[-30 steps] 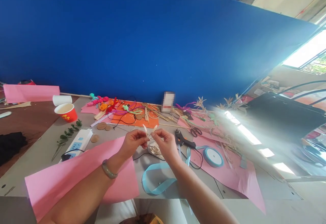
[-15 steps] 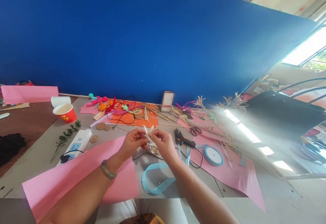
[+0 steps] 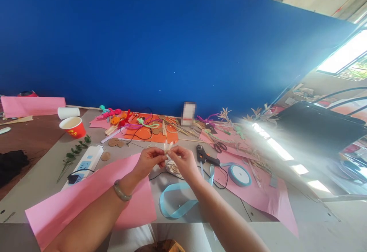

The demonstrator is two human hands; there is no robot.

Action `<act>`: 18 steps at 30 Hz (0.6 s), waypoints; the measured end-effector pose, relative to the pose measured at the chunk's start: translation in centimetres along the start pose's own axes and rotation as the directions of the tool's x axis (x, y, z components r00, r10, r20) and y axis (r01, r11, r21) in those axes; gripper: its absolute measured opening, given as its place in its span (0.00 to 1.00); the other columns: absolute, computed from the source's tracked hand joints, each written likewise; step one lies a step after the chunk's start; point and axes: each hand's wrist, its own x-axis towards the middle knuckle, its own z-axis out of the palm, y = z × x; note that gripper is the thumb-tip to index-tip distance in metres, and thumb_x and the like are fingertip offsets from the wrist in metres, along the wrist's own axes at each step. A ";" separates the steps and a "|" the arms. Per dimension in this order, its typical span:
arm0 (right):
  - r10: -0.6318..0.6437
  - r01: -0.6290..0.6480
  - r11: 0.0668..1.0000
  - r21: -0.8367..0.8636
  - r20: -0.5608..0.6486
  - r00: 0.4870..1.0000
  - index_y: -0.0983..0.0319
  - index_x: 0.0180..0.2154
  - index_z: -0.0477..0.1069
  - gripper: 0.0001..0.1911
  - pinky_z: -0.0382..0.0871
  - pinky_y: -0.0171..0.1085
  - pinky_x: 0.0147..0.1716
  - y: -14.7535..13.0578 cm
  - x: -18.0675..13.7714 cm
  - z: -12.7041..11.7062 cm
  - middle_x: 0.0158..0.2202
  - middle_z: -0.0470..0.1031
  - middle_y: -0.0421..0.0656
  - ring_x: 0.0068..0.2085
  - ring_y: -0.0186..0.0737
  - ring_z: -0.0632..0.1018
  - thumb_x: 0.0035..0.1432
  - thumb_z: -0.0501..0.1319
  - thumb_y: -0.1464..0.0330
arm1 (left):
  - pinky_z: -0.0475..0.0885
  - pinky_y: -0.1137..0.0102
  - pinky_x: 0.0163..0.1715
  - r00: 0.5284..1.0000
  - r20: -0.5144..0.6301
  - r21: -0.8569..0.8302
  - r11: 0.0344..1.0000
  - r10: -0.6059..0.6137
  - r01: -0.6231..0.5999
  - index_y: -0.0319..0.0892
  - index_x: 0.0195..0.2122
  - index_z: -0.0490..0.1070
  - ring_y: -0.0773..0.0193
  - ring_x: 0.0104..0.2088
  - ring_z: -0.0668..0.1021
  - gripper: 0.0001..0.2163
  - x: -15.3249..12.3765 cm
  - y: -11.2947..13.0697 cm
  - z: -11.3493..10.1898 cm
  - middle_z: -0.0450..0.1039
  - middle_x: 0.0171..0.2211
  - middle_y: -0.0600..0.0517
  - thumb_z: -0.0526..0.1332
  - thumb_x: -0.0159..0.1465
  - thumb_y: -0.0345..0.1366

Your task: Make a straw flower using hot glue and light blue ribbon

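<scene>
Left hand (image 3: pixel 149 160) and right hand (image 3: pixel 183 161) pinch thin, pale, pointed slivers (image 3: pixel 167 147).

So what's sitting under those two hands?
Below the left hand and right hand, which pinch pale strips, sits a clear dish of pale bits. The right hand covers part of the dish.

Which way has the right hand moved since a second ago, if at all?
Yes: the right hand, pinching a strip, has edged left, away from the glue gun, toward the left hand.
</scene>
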 end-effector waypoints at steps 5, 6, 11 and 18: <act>-0.003 0.003 1.000 -0.009 -0.004 1.000 0.63 0.23 0.71 0.12 0.65 0.35 0.32 0.2 0.0 0.0 0.23 0.73 0.40 0.28 0.36 0.72 0.53 0.61 0.63 | 0.70 0.74 0.20 1.000 -0.017 0.014 1.000 -0.003 0.004 0.38 0.26 0.72 0.69 0.18 0.74 0.10 -0.1 0.3 0.2 0.71 0.16 0.55 0.71 0.48 0.37; -0.005 0.005 1.000 -0.008 -0.004 1.000 0.63 0.23 0.72 0.11 0.65 0.35 0.32 0.2 0.0 0.0 0.23 0.73 0.40 0.28 0.37 0.73 0.53 0.61 0.63 | 0.70 0.74 0.20 1.000 -0.018 0.016 1.000 -0.003 0.003 0.38 0.25 0.72 0.69 0.18 0.74 0.10 -0.1 0.3 0.2 0.71 0.16 0.55 0.71 0.48 0.37; -0.009 0.009 1.000 -0.016 -0.002 1.000 0.63 0.23 0.72 0.11 0.65 0.34 0.32 0.1 0.0 0.0 0.23 0.74 0.40 0.28 0.36 0.73 0.53 0.61 0.63 | 0.70 0.74 0.21 1.000 -0.006 0.022 1.000 -0.004 0.004 0.38 0.26 0.73 0.69 0.19 0.73 0.10 0.0 -0.1 -0.1 0.72 0.17 0.55 0.71 0.49 0.37; -0.015 0.015 1.000 -0.001 0.000 1.000 0.63 0.24 0.72 0.12 0.65 0.35 0.33 -0.1 -0.1 0.1 0.24 0.74 0.40 0.28 0.37 0.73 0.53 0.61 0.63 | 0.69 0.74 0.21 1.000 -0.015 0.004 1.000 -0.004 0.004 0.37 0.25 0.73 0.70 0.19 0.72 0.10 0.0 -0.1 0.0 0.71 0.17 0.55 0.71 0.49 0.36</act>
